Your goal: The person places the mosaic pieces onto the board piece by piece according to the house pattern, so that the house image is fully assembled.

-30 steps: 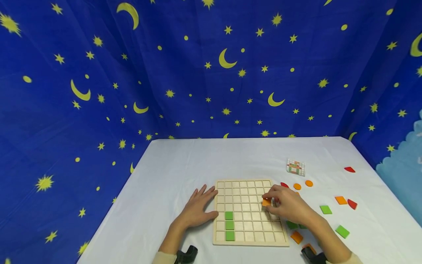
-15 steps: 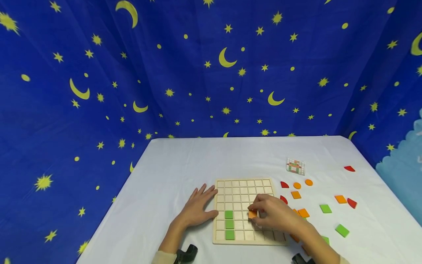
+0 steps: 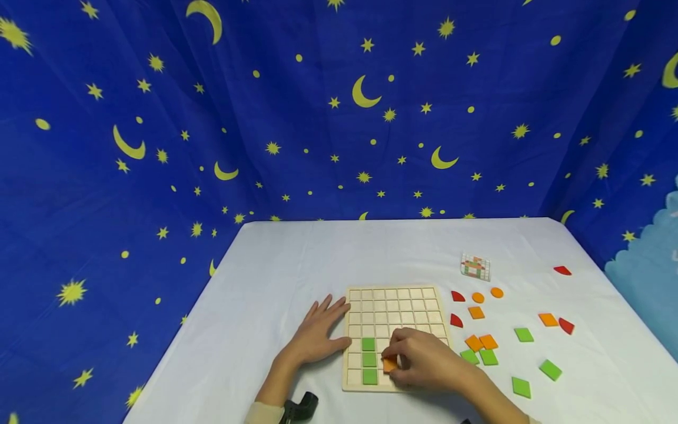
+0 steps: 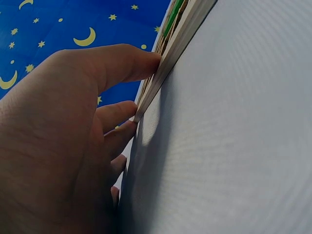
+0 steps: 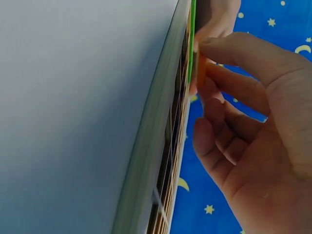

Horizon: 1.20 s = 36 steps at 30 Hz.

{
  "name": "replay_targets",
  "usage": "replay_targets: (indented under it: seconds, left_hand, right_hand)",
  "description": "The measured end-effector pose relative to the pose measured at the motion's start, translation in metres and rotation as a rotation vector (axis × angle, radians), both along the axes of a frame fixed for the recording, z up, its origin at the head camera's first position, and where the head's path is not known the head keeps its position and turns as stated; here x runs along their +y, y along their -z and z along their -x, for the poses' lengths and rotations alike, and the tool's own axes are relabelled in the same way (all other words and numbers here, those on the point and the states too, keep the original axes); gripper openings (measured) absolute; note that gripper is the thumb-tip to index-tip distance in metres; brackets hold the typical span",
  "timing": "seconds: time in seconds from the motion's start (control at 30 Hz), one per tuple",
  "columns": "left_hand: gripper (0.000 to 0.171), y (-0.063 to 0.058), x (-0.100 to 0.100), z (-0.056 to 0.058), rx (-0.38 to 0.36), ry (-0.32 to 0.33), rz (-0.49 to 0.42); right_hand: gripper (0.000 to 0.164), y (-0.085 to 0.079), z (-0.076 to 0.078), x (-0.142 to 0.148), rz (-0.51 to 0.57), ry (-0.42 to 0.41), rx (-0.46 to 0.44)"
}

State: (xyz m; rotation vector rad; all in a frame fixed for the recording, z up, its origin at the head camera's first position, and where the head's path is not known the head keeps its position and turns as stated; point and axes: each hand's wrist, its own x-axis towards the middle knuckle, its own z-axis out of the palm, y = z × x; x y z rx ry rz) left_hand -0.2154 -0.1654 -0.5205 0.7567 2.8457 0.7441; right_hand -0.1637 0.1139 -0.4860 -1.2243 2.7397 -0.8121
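Observation:
A wooden grid board (image 3: 392, 292) lies on the white table, with several green square tiles (image 3: 369, 360) in one column near its left side. Between thumb and fingertips my right hand (image 3: 426, 360) pinches an orange square tile (image 3: 390, 364), close over the lower cells just right of the green column. In the right wrist view the orange tile (image 5: 201, 70) shows edge-on, close above the board. My left hand (image 3: 316, 334) rests flat with spread fingers on the table, its thumb and fingertips at the board's left edge. In the left wrist view the thumb (image 4: 144, 64) touches that edge.
Right of the board lie loose orange squares (image 3: 477, 312), green squares (image 3: 521, 387), red quarter-circles (image 3: 458, 297) and orange discs (image 3: 497, 292). A small pattern card (image 3: 475, 267) lies behind them. A blue star-and-moon curtain (image 3: 318, 118) hangs behind the table.
My right hand has carried the orange tile leftward and toward me, from the board's right side to beside the green column. The left hand has stayed in place.

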Motion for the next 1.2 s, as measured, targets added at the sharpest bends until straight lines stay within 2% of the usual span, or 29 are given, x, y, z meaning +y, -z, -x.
replay_targets:
  seconds: [0.4, 0.73, 1.2]
  left_hand:
    - [0.074, 0.0010, -0.0004, -0.0007, 0.018, 0.015, -0.007]
    - [0.073, 0.0016, 0.0002, -0.0006, 0.022, 0.014, -0.007]
    - [0.073, -0.0006, 0.0004, -0.0012, 0.007, 0.010, -0.014]
  right_hand:
    - [0.014, 0.0065, -0.0049, -0.0099, 0.004, -0.073, 0.037]
    - [0.015, 0.0057, -0.0062, -0.0100, 0.026, -0.094, 0.011]
    - [0.016, 0.0005, -0.0095, -0.0019, 0.017, -0.042, -0.005]
